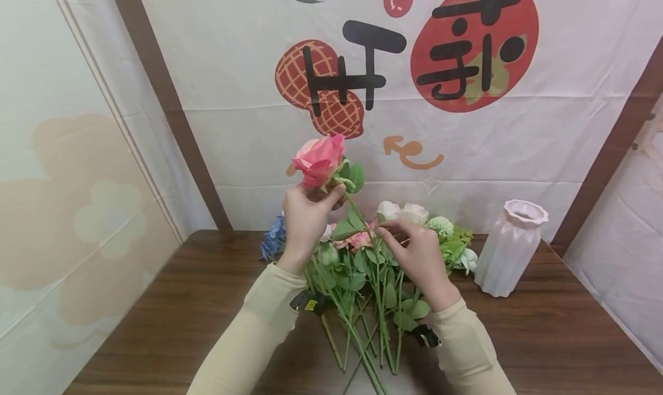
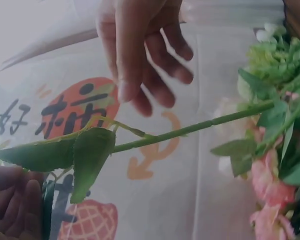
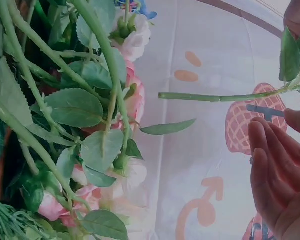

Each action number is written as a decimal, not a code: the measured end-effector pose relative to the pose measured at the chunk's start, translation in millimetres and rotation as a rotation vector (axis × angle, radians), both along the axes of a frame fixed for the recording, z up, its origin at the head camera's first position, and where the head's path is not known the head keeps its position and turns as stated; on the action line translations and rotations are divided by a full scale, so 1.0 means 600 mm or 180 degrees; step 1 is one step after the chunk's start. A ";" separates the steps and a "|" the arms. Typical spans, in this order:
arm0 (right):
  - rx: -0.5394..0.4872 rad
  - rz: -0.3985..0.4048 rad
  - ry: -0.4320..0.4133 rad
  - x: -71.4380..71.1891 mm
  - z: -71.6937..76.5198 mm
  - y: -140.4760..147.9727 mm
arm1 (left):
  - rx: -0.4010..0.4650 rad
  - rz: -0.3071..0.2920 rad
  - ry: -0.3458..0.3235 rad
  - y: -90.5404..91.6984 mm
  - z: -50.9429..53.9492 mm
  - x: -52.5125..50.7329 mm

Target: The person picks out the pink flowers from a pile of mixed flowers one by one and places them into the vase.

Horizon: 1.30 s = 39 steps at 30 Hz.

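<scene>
A pink rose (image 1: 318, 158) is held up by my left hand (image 1: 304, 219), whose thumb and fingers pinch it just under the bloom. Its green stem (image 2: 190, 131) slants down to the right in the head view, with leaves (image 2: 92, 160) along it. My right hand (image 1: 420, 258) is beside the stem; in the left wrist view this hand (image 2: 147, 55) has loosely bent, spread fingers and grips nothing. The right wrist view shows the cut stem end (image 3: 187, 96) free in the air, near my right hand (image 3: 282, 180).
Many flowers lie on the brown table (image 1: 207, 303), their stems (image 1: 362, 349) crossing towards the front edge. Blue blooms (image 1: 273, 239) are at the left, white roses (image 1: 401, 212) at the back. A white ribbed vase (image 1: 507, 257) stands at the right, before a printed cloth (image 1: 233, 147).
</scene>
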State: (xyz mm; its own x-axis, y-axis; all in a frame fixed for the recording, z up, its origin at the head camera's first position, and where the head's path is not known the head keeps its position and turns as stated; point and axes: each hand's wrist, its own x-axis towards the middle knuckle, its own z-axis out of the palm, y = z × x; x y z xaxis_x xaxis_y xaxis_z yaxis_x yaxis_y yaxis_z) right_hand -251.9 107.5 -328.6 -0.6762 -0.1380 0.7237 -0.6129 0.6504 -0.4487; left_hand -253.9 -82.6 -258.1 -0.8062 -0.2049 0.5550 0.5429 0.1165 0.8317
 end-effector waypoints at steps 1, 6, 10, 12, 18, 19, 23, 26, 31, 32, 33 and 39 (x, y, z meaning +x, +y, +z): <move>-0.0010 0.0021 0.0043 -0.001 0.002 0.001 | 0.0062 -0.0033 -0.0017 0.001 -0.002 0.000; -0.0053 0.0150 0.0181 0.000 0.010 0.003 | 0.0343 -0.0240 -0.0035 0.009 -0.014 -0.002; -0.0108 0.0192 0.0274 0.004 0.016 0.006 | 0.0522 -0.0394 -0.0136 0.017 -0.026 -0.001; -0.0115 0.0193 0.0306 0.005 0.019 0.007 | 0.0594 -0.0452 -0.0220 0.022 -0.031 0.000; -0.0128 0.0235 0.0342 0.005 0.027 0.011 | 0.0562 -0.0453 -0.0371 0.037 -0.046 0.001; -0.0135 0.0240 0.0343 0.005 0.027 0.012 | 0.0550 -0.0456 -0.0393 0.039 -0.048 0.001; -0.0106 0.0232 0.0301 0.006 0.030 0.014 | 0.0593 -0.0519 -0.0487 0.047 -0.057 0.002; -0.0045 0.0196 0.0253 0.007 0.030 0.015 | 0.0652 -0.0577 -0.0553 0.051 -0.062 0.003; 0.0094 0.0140 0.0148 0.007 0.025 0.017 | 0.0723 -0.0621 -0.0607 0.053 -0.071 0.003; 0.0117 0.0126 0.0130 0.007 0.024 0.018 | 0.0737 -0.0632 -0.0619 0.053 -0.073 0.002; 0.0124 0.0121 0.0116 0.007 0.023 0.019 | 0.0746 -0.0636 -0.0622 0.054 -0.075 0.002; 0.0162 0.0060 0.0192 0.007 0.014 0.020 | 0.0713 -0.0651 -0.0683 0.056 -0.086 0.001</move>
State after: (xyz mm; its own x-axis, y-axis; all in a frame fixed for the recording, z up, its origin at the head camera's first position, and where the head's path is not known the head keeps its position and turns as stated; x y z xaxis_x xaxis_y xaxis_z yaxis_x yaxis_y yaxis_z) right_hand -247.9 119.7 -320.3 -0.6285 -0.1878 0.7548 -0.6501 0.6596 -0.3772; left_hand -253.5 -49.2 -309.9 -0.9362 -0.1246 0.3285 0.3466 -0.1742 0.9217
